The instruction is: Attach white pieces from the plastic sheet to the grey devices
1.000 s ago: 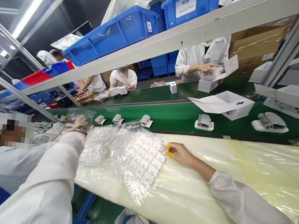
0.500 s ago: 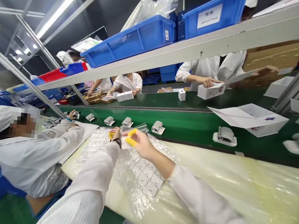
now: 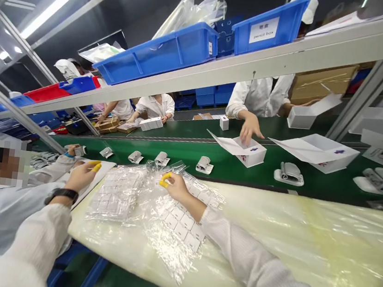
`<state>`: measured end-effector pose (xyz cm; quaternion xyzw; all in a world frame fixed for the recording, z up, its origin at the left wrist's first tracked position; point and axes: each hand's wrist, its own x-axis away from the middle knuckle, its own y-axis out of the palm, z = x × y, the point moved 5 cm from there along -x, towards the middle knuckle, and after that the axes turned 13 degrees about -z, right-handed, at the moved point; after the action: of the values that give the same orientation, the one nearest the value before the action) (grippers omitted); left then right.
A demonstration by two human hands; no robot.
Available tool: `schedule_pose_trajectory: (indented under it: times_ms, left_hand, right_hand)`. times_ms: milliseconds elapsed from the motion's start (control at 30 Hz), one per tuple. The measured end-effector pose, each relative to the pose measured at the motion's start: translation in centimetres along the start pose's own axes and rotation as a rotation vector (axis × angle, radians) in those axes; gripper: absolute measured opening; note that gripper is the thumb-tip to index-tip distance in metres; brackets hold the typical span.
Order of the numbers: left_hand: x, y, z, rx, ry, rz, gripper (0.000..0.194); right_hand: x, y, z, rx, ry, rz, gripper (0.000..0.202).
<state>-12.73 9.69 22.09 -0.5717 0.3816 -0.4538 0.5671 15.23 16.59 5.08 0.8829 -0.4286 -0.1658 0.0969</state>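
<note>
1. While poised over the crinkled right bag (image 3: 170, 262), right hand (image 3: 174, 185) with yellow-covered fingertips (image 3: 163, 184) drawn close, nearly meeting; cannot tell whether clamped on anything.
2. Out to the left, left hand (image 3: 83, 176) clear of the bags and near a co-worker's sleeve (image 3: 48, 175); thumb and finger close, but cannot tell whether gripping anything.
3. Lying in rows inside the right bag, partly covered by the right forearm: white squares (image 3: 182, 231). More of the same in the left bag (image 3: 140, 179).
4. Might snag loose film on lifting, so dragging the rows askew; likely cause, plastic bunched around the right wrist.
5. Might pick up two squares at once, given such close packing.
6. On slick yellowish sheeting (image 3: 256, 244), might skid if tugged sideways.
7. By reaching too far forward, might nudge a grey roll (image 3: 162, 159) on the green belt (image 3: 224, 161).
8. By swinging left carelessly, might bump the co-worker's arm, because of cramped spacing.
</note>
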Motion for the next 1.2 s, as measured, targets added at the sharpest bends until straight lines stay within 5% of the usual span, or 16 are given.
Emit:
schedule_pose_trajectory:
  times_ms: [67,167,233,333,433,600,767,900,1000,1200]
  left_hand:
    - [2.6,0.0,3.0,0.11,0.169,0.179,0.047]
    - [6.9,3.9,13.3,0.119,0.734,0.251,0.042]
    - [9.0,7.2,20.2,0.078,0.987,0.247,0.021]
    - [9.7,10.1,27.3,0.149,1.174,0.325,0.015]
    - [8.8,11.2,31.6,0.16,1.318,0.389,0.015]
    - [7.2,12.3,36.3,0.037,1.483,0.423,0.013]
    - [5.1,13.9,38.7,0.02,1.531,0.392,0.018]
    - [0.4,15.4,39.6,-0.004,1.279,0.237,0.03]
    - [-4.0,16.4,39.9,-0.038,1.068,0.066,0.054]
    - [-8.3,18.5,42.1,-0.081,1.081,-0.166,0.062]
  right_hand:
    - [2.7,-1.0,-1.9,0.097,-0.147,-0.003,0.029]
    - [7.7,-2.9,-5.3,0.251,-0.303,0.013,0.025]
    - [10.7,-4.8,-7.3,0.314,-0.353,0.066,0.023]
    - [14.1,-8.6,-9.5,0.44,-0.335,0.133,0.023]
    - [16.4,-13.2,-10.6,0.594,-0.187,0.177,0.035]
    - [18.0,-18.2,-11.2,0.709,-0.043,0.11,0.038]
    - [16.8,-21.3,-10.2,0.657,0.018,0.102,0.04]
    - [15.1,-25.2,-8.8,0.728,0.075,0.137,0.041]
    - [13.6,-28.5,-8.1,1.032,0.161,0.222,0.038]
    - [10.2,-30.8,-7.1,1.466,0.215,0.157,0.034]
